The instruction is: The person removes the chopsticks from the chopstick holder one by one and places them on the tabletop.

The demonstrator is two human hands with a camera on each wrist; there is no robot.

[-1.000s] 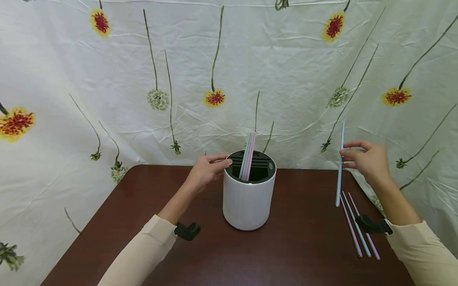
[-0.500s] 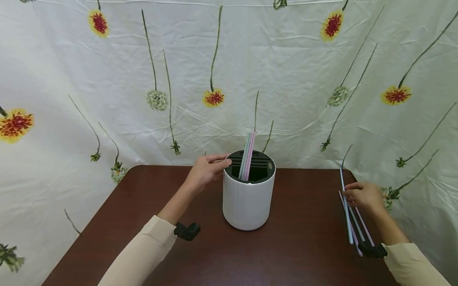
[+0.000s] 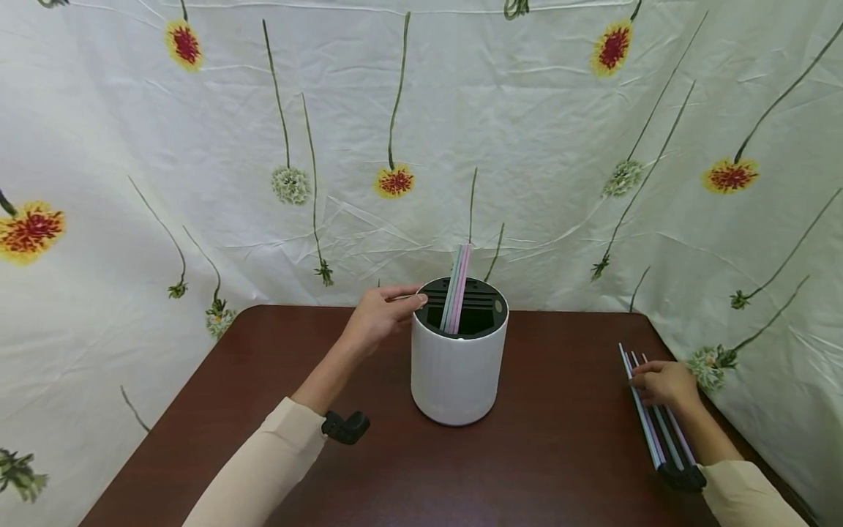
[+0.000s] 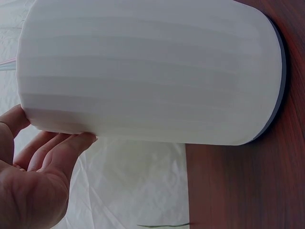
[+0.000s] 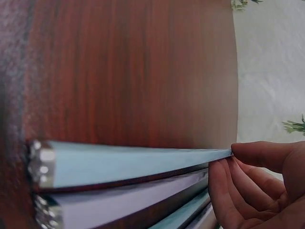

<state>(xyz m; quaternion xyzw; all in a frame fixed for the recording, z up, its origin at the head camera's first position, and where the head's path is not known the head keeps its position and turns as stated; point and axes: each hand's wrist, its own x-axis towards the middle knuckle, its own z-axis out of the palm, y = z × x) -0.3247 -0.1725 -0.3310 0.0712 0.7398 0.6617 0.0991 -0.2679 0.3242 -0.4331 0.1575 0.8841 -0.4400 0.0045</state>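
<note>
A white cylindrical utensil holder (image 3: 454,388) with a black slotted top stands upright on the table. Pink and pale green chopsticks (image 3: 454,289) lean together out of its front opening. My left hand (image 3: 383,311) holds the holder at its upper left rim, the thumb at the top edge and the fingers against the side wall (image 4: 143,81). Far to the right, my right hand (image 3: 665,384) pinches a light blue chopstick (image 5: 128,164) between thumb and fingers. It lies alongside several pink and bluish chopsticks (image 5: 124,202), partly covered by the hand and wrist camera. Their near ends look metallic and faceted.
The dark reddish-brown table (image 3: 540,468) ends at a pale floral cloth (image 3: 342,132) that hangs behind it and down both sides. My right forearm reaches along the table's right edge. Black cameras (image 3: 345,427) sit on both wrists.
My right hand has come down and lowered the blue chopstick from upright in the air to the row of chopsticks on the table. The left hand and holder have stayed in place.
</note>
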